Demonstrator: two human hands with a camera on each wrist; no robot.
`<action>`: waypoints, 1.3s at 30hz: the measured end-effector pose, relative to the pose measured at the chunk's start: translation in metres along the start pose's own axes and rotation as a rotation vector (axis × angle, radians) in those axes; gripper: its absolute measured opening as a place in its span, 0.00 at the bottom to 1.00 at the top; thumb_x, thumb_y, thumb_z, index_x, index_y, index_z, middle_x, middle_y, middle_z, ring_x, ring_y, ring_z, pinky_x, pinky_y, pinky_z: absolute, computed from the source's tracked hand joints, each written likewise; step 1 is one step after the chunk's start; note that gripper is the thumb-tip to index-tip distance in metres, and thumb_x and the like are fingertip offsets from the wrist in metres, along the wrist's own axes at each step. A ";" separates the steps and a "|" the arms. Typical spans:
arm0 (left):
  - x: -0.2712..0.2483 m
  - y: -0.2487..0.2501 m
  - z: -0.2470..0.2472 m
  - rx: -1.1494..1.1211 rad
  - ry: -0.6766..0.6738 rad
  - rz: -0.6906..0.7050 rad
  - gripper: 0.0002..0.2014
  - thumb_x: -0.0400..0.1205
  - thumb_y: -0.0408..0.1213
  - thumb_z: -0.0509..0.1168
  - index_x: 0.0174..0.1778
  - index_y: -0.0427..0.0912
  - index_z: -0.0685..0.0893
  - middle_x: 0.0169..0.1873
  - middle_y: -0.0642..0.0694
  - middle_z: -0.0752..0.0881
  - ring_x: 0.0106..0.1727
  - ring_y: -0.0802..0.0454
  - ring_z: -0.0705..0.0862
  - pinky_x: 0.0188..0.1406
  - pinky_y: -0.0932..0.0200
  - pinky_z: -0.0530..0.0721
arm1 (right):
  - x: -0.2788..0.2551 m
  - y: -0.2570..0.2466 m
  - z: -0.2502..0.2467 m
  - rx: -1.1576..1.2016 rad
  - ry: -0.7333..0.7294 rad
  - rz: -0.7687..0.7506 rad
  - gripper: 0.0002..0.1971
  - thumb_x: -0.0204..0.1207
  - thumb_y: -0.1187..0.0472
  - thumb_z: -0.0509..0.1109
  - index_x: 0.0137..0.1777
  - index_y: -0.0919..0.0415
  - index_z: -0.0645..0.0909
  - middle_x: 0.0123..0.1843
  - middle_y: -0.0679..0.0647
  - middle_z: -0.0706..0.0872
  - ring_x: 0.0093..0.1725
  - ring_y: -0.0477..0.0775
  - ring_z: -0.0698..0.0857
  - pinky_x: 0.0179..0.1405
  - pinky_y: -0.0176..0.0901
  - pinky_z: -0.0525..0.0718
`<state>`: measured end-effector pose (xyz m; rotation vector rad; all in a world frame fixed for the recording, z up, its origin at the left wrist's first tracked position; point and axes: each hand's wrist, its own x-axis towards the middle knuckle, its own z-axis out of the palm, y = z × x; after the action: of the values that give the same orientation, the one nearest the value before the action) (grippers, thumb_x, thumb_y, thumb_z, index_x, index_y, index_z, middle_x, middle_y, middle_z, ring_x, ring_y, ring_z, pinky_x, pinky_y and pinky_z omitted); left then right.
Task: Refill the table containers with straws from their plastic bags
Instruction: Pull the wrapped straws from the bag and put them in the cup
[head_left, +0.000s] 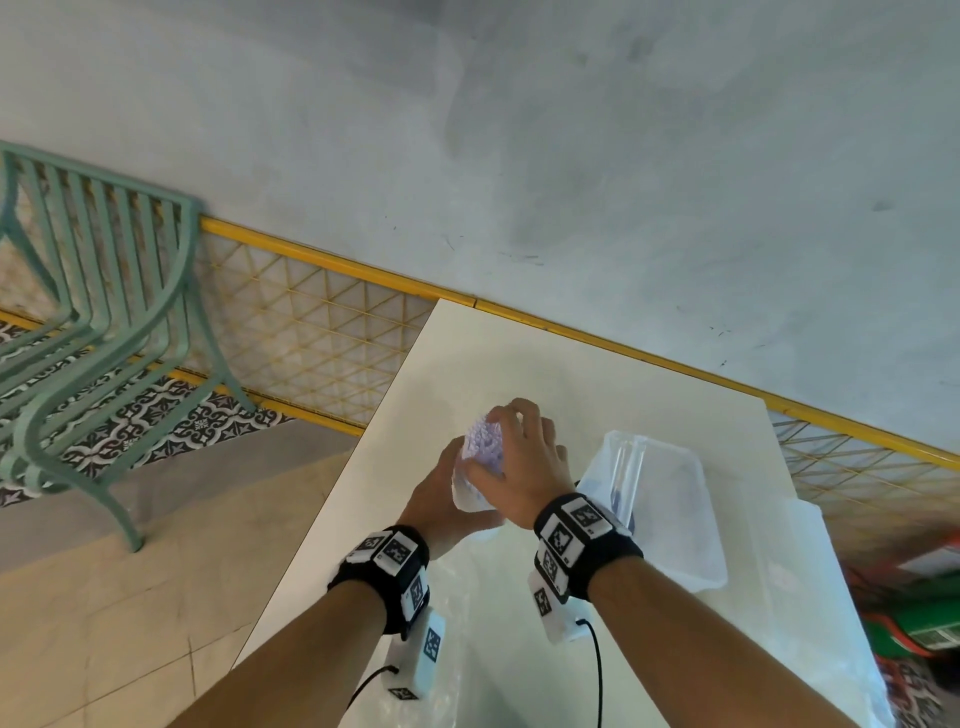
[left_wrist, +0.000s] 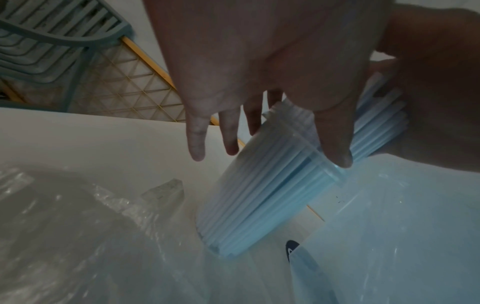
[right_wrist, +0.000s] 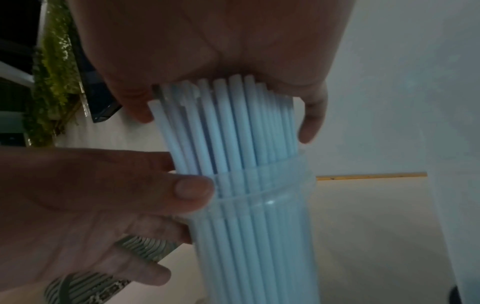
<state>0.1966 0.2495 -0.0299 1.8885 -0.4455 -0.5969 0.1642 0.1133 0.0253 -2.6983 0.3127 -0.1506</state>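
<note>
1. Two hands work one clear container (right_wrist: 262, 236), held tilted above the white table (head_left: 519, 353), about midway between its left and right edges.
2. The left hand (head_left: 441, 499) wraps the container near its rim, thumb and curled fingers clasping the wall.
3. The right hand (head_left: 524, 462) caps the pale blue straws (right_wrist: 233, 127), palm on their tips, thumb and fingers curled down around the bundle.
4. The straws stand packed in the container, their upper ends still proud of the rim.
5. They look light and thin-walled; I judge they would buckle under a hard squeeze, so pressing flat on the tips suits them better than pinching.
6. The container seems stiff but smooth and likely slippery; the ridge below its rim is the surest place to hold.
7. Loose plastic bags (head_left: 649, 499) lie on the table toward its right edge and near side; they look soft, limp and easily dragged.
</note>
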 end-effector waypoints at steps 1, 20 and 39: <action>0.001 -0.001 0.000 -0.011 -0.001 0.002 0.41 0.68 0.42 0.82 0.63 0.77 0.63 0.59 0.70 0.80 0.62 0.63 0.80 0.53 0.71 0.78 | 0.001 -0.001 0.000 -0.007 -0.013 -0.007 0.33 0.69 0.37 0.72 0.72 0.42 0.65 0.77 0.45 0.61 0.73 0.55 0.66 0.65 0.62 0.77; 0.003 -0.012 -0.005 0.010 -0.044 0.000 0.40 0.66 0.52 0.80 0.67 0.75 0.63 0.62 0.67 0.80 0.62 0.53 0.81 0.59 0.56 0.81 | 0.006 -0.025 0.011 -0.247 -0.117 0.134 0.27 0.74 0.28 0.55 0.61 0.46 0.73 0.68 0.49 0.73 0.68 0.62 0.69 0.61 0.63 0.74; -0.025 -0.034 -0.048 0.523 0.016 0.047 0.13 0.79 0.38 0.67 0.59 0.50 0.81 0.60 0.52 0.77 0.54 0.53 0.81 0.53 0.58 0.77 | -0.054 -0.045 0.004 -0.006 0.190 -0.640 0.06 0.76 0.56 0.64 0.44 0.58 0.81 0.41 0.52 0.83 0.41 0.55 0.81 0.43 0.53 0.79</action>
<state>0.2062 0.3118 -0.0411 2.3672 -0.6831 -0.4607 0.1211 0.1679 0.0371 -2.6956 -0.5081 -0.5893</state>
